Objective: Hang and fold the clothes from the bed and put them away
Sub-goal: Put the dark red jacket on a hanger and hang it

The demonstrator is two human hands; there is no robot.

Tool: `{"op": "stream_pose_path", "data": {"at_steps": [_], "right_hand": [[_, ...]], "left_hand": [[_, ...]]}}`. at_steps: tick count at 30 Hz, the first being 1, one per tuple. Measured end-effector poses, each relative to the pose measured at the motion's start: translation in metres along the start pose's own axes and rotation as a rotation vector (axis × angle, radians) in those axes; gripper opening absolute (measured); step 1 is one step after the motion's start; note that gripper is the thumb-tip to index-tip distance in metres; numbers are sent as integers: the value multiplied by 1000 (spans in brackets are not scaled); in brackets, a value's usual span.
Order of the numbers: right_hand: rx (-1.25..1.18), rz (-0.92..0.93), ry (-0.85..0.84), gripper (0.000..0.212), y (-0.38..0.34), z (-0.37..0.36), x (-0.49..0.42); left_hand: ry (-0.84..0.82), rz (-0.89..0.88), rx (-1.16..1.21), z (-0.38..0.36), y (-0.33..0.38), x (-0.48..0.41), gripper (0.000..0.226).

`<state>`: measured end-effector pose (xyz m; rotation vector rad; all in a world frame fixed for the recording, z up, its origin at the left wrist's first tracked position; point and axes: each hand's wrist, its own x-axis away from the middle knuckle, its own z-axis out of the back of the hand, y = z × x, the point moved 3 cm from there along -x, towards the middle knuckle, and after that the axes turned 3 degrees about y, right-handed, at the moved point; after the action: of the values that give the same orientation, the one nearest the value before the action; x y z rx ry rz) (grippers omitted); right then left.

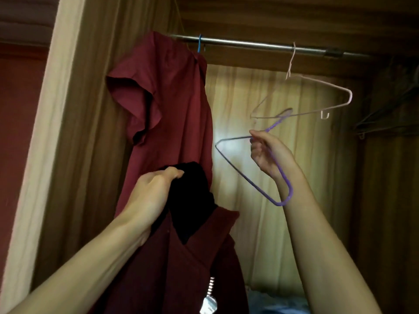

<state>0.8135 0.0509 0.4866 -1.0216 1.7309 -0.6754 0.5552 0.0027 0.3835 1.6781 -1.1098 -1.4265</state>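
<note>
Below the closet rod (249, 44), the left hand (152, 196) has its fingers (174, 173) curled tight around a black garment (192, 200), which lies against the red dress (172, 109) hanging from the rod. The right hand (267, 155) pinches a purple hanger (289, 191) at its neck, just under an empty pink hanger (340, 89) that hangs on the rod.

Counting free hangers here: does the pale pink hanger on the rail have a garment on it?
No, the pale pink hanger hangs bare from the rail, with only its wire frame showing.
</note>
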Motion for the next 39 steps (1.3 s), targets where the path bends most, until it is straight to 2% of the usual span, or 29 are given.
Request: {"op": "stream_pose_path", "data": {"at_steps": [2, 5, 7, 9, 12, 13, 14, 16, 20, 24, 27, 29, 32, 34, 36, 39], "right_hand": [[128, -67, 33, 28, 17, 9, 22], [387, -96, -4, 35, 41, 18, 81], [426, -92, 20, 39, 49, 26, 135], [483, -118, 128, 43, 54, 38, 195], [716, -141, 357, 54, 65, 58, 279], [730, -131, 422, 56, 69, 64, 304], [726, -108, 467, 59, 72, 67, 328], [712, -90, 511, 63, 76, 70, 374], [650, -175, 525, 59, 76, 81, 466], [633, -185, 544, 60, 66, 102, 559], [601, -286, 526, 67, 58, 116, 629], [661, -373, 506, 72, 55, 125, 660], [787, -426, 524, 66, 57, 141, 679], [744, -415, 549, 56, 62, 152, 681], [680, -375, 566, 47, 67, 155, 680], [834, -322, 591, 30, 77, 162, 675]], "left_hand": [[-75, 2, -7, 5, -13, 24, 22], [-98, 92, -5, 14, -31, 49, 24], [-115, 151, -41, 20, -42, 65, 29], [-152, 179, -50, 24, -48, 85, 33], [-228, 252, -32, 23, -51, 110, 57], [-260, 268, -27, 23, -52, 118, 59], [-299, 269, -9, 21, -57, 126, 50], [-403, 265, -18, 14, -66, 143, 22], [-585, 305, -181, -16, -100, 192, 34], [-648, 360, -219, -40, -128, 242, 24], [-818, 390, -292, -63, -128, 268, 24], [-950, 420, -313, -80, -122, 284, 25], [-1188, 428, -358, -107, -107, 319, 27], [-1301, 397, -409, -126, -99, 346, 28], [-1345, 380, -436, -142, -94, 374, 29], [-1307, 361, -485, -161, -94, 408, 27]]}}
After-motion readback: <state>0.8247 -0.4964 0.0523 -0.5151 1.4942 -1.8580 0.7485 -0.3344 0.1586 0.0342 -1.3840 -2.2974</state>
